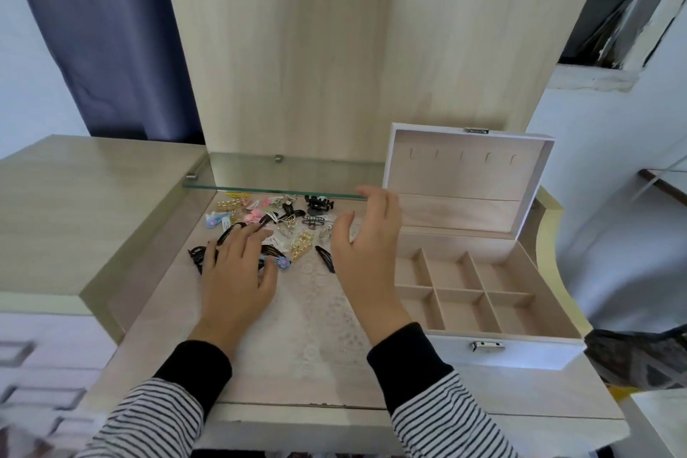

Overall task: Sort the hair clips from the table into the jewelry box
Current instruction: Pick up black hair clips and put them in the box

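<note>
Toward the far left of the counter (167,309), just under the front edge of a glass shelf (282,171), we have the hair clips (271,223) lying in a loose heap: black snap clips, pink and blue flower clips, and gold and silver claw clips, all mixed together. Our left hand (238,268) lies palm down on the near-left part of the heap, its fingers spread and nearly straight over a long black clip. We cannot tell whether it pinches anything. A blue flower clip (284,263) shows just beside that hand, and a gold claw clip (302,247) and a black snap clip (325,258) lie near it, apart from our fingers.

Our right hand (366,249) stands on edge between the heap and the jewelry box (494,353), fingers loosely spread and slightly curved, thumb apart, palm turned toward the clips.

We see the box on the right side of the counter with its lid (464,175) upright, a divided tray of compartments inside and a metal latch (487,345) on its front wall. A lace mat (327,309) covers the counter's middle beneath our wrists. White drawers (44,364) stand left of the counter, and a dark blue curtain (104,30) hangs beyond its far-left corner.
</note>
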`<state>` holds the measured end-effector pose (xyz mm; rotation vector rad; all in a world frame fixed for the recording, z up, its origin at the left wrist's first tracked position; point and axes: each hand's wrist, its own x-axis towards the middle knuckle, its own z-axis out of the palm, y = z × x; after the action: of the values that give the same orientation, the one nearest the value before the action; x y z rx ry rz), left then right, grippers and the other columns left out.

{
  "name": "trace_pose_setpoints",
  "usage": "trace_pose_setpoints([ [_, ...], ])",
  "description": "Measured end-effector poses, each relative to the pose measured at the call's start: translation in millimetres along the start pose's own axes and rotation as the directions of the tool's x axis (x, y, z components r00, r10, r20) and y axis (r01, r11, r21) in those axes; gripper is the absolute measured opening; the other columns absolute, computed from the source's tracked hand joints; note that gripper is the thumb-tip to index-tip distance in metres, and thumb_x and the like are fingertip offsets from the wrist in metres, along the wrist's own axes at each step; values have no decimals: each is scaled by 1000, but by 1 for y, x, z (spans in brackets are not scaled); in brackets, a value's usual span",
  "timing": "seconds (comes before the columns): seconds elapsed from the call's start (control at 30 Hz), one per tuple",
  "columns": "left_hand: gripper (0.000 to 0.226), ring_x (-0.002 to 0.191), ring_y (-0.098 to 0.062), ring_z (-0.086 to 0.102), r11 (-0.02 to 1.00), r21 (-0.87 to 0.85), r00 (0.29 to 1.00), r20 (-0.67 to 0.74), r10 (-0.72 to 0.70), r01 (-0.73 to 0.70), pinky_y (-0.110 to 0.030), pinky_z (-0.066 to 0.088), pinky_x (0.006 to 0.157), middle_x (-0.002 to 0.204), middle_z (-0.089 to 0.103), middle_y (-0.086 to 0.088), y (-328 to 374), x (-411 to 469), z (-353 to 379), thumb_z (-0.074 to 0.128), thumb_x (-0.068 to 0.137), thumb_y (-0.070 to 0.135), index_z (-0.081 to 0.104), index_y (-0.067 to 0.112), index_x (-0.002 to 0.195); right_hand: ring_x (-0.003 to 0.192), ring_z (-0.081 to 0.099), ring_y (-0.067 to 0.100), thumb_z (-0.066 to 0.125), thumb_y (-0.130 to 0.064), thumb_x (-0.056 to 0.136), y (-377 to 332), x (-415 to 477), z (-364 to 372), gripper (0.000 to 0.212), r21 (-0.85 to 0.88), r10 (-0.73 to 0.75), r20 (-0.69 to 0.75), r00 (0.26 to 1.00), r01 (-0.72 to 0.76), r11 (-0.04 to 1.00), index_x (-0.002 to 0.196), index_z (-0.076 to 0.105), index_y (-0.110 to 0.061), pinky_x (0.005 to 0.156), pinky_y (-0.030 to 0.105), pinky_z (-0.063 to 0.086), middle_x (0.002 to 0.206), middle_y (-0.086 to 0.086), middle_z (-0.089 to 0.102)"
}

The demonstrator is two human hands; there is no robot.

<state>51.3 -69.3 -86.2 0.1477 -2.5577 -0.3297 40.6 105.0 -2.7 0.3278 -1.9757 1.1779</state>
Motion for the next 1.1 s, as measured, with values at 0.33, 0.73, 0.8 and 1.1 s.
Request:
trace_pose_setpoints([
  [0.33, 40, 115, -23, 56, 993, 80, 996, -5, -87, 87, -46, 38, 99, 121, 62, 0, -33, -1, -9, 42, 82, 31, 62, 18, 113, 98, 48, 25, 52, -13, 86, 28, -35, 57, 31, -234, 116, 236, 965, -60, 970, 115, 55, -6, 84, 30, 37, 107, 10, 54],
  [0.73, 48, 123, -30, 53, 965, 80, 969, -24, -248, 249, -49, 44, 98, 128, 60, -6, -41, -2, 3, 37, 83, 39, 66, 16, 113, 89, 50, 30, 63, -17, 79, 57, -59, 66, 28, -567, 243, 205, 948, -87, 819, 102, 60, -1, 80, 39, 45, 96, 15, 58],
  [0.8, 45, 121, -32, 54, 965, 117, 972, -48, -230, 235, -48, 42, 96, 125, 61, -6, -41, -3, 4, 37, 84, 39, 70, 16, 105, 86, 47, 29, 58, -18, 80, 59, -61, 67, 21, -576, 268, 180, 947, -119, 809, 94, 59, -1, 76, 39, 42, 92, 15, 56],
  [1.1, 44, 126, -34, 48, 936, 219, 962, -52, -269, 274, -50, 31, 100, 131, 59, -7, -42, -4, 6, 39, 83, 43, 73, 18, 96, 84, 42, 27, 60, -16, 80, 62, -62, 66, 16, -569, 246, 188, 951, -99, 817, 86, 54, -2, 75, 38, 37, 91, 15, 52],
])
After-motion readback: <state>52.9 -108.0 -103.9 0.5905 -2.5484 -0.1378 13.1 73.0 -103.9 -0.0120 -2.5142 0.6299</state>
